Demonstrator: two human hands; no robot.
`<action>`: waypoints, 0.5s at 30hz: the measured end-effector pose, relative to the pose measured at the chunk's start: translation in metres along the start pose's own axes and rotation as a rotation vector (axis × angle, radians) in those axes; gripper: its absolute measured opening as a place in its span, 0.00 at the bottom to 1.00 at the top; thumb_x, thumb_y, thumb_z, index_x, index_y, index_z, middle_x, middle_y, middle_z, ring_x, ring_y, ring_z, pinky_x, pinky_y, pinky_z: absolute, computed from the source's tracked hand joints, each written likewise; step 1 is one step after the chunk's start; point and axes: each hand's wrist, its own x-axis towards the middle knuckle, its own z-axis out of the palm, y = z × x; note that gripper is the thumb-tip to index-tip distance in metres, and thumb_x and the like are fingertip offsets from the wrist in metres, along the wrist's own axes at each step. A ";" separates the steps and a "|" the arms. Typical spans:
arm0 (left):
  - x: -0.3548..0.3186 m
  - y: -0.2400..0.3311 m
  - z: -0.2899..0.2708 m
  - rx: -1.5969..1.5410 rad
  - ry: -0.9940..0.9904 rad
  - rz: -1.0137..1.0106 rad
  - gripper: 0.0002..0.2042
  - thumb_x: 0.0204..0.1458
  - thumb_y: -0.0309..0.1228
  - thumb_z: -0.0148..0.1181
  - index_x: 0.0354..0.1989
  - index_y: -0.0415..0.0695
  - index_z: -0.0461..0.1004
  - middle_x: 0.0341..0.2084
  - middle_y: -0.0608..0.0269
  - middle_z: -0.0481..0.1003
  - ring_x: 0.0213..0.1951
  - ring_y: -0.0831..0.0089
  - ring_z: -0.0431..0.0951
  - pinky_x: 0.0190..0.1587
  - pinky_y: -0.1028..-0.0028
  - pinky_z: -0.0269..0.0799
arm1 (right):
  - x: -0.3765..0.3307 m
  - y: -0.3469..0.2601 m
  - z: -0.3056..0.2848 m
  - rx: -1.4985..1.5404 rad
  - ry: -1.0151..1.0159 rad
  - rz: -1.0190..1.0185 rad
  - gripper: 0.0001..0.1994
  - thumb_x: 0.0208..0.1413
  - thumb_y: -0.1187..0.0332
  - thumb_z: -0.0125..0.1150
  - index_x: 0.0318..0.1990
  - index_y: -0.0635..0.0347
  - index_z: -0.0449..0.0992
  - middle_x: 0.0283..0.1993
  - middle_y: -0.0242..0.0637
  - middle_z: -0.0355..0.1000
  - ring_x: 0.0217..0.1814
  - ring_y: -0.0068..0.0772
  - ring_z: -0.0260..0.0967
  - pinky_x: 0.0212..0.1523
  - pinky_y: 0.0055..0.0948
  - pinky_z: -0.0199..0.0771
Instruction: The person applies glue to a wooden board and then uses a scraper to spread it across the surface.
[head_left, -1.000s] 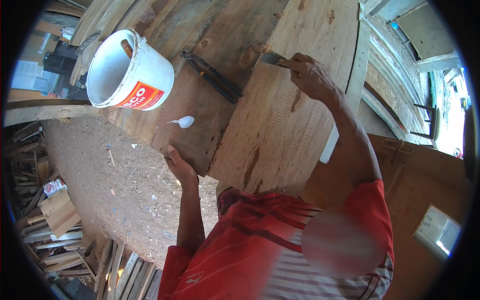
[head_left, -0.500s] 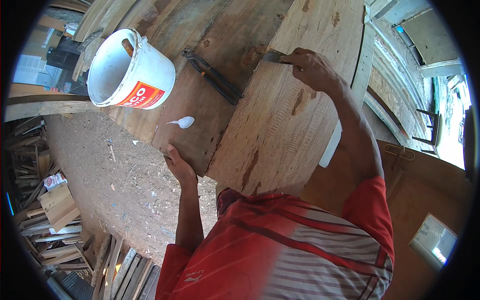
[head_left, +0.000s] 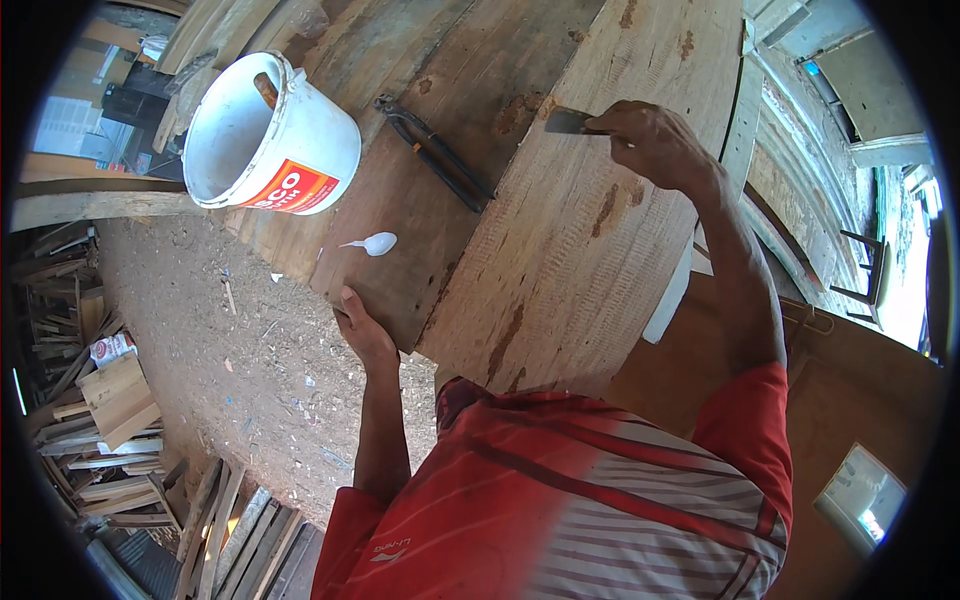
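Note:
My right hand (head_left: pixel 655 145) is closed round a putty knife (head_left: pixel 568 121), its flat blade pointing left over the pale rough wooden board (head_left: pixel 560 260), near that board's left edge. Whether the blade touches the wood, I cannot tell. At the near left corner of the darker plank (head_left: pixel 390 295), my left hand (head_left: pixel 365 335) grips the edge, thumb on top and the other fingers mostly hidden below. Just beyond that thumb lies a white plastic spoon (head_left: pixel 378 244). Black-handled pincers (head_left: pixel 430 155) rest on the dark plank, their handle ends by the seam with the pale board.
A white bucket (head_left: pixel 335 135) with a red label stands at the far left, a brown wooden handle (head_left: pixel 265 90) inside it. Stacked wood scraps (head_left: pixel 120 450) lie on the littered ground (head_left: pixel 220 330) at left. A brown panel (head_left: pixel 720 420) is at right.
The putty knife has moved a little to the right, away from the seam, and my right hand has turned slightly. My left hand keeps its place on the plank. The whole view has shifted slightly.

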 end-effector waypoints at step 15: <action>0.000 0.002 -0.001 -0.023 -0.021 -0.012 0.37 0.70 0.52 0.51 0.74 0.32 0.55 0.67 0.44 0.66 0.64 0.57 0.69 0.66 0.61 0.65 | 0.008 -0.003 0.015 -0.006 -0.002 -0.013 0.19 0.57 0.76 0.56 0.54 0.55 0.84 0.50 0.40 0.82 0.48 0.41 0.81 0.52 0.39 0.81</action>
